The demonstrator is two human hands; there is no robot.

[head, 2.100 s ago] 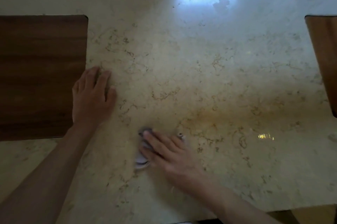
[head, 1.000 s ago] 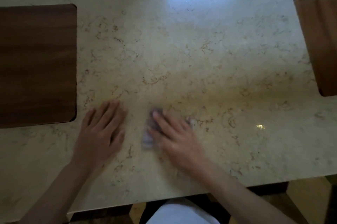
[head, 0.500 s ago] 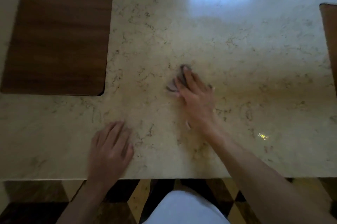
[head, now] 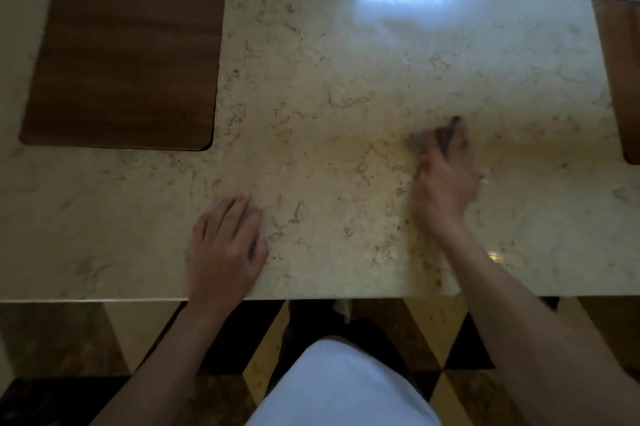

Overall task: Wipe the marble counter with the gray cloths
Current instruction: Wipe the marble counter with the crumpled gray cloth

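With the gray cloth (head: 433,139) bunched and only partly showing under blurred fingers (head: 450,145) right of centre on the marble counter (head: 329,106), better spread flatter for wider strokes. Right hand (head: 445,179): pressed down on the cloth, fingers together. Left hand (head: 227,245): flat, fingers together, braced near the front edge. Worth working toward the wooden inset (head: 124,51) in overlapping passes.

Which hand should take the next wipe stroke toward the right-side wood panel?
Right. The right hand already presses the gray cloth on the marble counter, nearer the right wood panel. The left hand lies flat and bare near the front edge, with no cloth visible.
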